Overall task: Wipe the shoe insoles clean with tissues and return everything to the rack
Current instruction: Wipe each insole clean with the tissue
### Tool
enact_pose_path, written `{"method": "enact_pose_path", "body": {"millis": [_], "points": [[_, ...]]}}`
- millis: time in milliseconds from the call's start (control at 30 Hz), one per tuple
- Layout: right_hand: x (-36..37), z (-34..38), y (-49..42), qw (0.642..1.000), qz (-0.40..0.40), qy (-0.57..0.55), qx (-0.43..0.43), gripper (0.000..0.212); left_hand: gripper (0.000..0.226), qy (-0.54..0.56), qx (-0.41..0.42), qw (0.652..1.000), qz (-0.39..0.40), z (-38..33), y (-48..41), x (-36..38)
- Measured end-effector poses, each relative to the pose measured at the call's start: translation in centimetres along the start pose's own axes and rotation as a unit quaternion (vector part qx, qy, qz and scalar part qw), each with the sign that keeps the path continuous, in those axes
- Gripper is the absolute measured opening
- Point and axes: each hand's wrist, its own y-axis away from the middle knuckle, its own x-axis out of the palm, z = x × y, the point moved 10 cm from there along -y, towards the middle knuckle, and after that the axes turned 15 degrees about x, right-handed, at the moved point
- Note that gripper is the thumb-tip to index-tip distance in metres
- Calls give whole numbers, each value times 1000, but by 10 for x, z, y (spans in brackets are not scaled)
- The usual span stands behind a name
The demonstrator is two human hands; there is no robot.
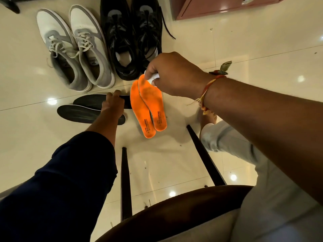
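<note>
Two orange insoles (148, 107) hang side by side from my right hand (167, 74), which pinches their toe ends together with a bit of white tissue (153, 78). Two black insoles (83, 109) lie on the floor to the left. My left hand (112, 104) reaches down onto the upper black insole, fingers curled over its far edge. Beyond them stand a pair of grey-white sneakers (73, 48) and a pair of black sneakers (132, 37), toes pointing away from me.
I sit on a dark wooden chair (174, 205); its two front legs (125, 180) slant down to the glossy cream tile floor (244, 55). A pink cabinet (218, 7) stands at the top right. My foot and light trouser leg (223, 137) sit at the right.
</note>
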Motion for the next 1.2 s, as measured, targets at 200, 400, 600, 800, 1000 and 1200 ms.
{"method": "enact_pose_path", "body": {"millis": [200, 400, 600, 800, 1000, 1200], "points": [[-5, 13, 3, 997, -3, 65, -32, 25, 58, -1, -3, 1000, -25, 20, 14, -20], [-11, 15, 6, 998, -8, 25, -48, 26, 51, -36, 3, 995, -96, 16, 60, -71], [-21, 34, 24, 996, -46, 12, -71, 30, 24, -65, 75, 974, -203, -29, 131, -152], [-87, 61, 83, 978, -143, -111, -106, 17, 19, -79, 129, 955, -254, -93, 214, -252], [-70, 72, 156, 993, -55, -48, -94, 29, 8, -189, 139, 930, -283, -161, 307, -309], [-80, 51, 219, 961, -153, -224, -56, 14, 20, -105, 171, 855, -478, -193, 396, -330]]}}
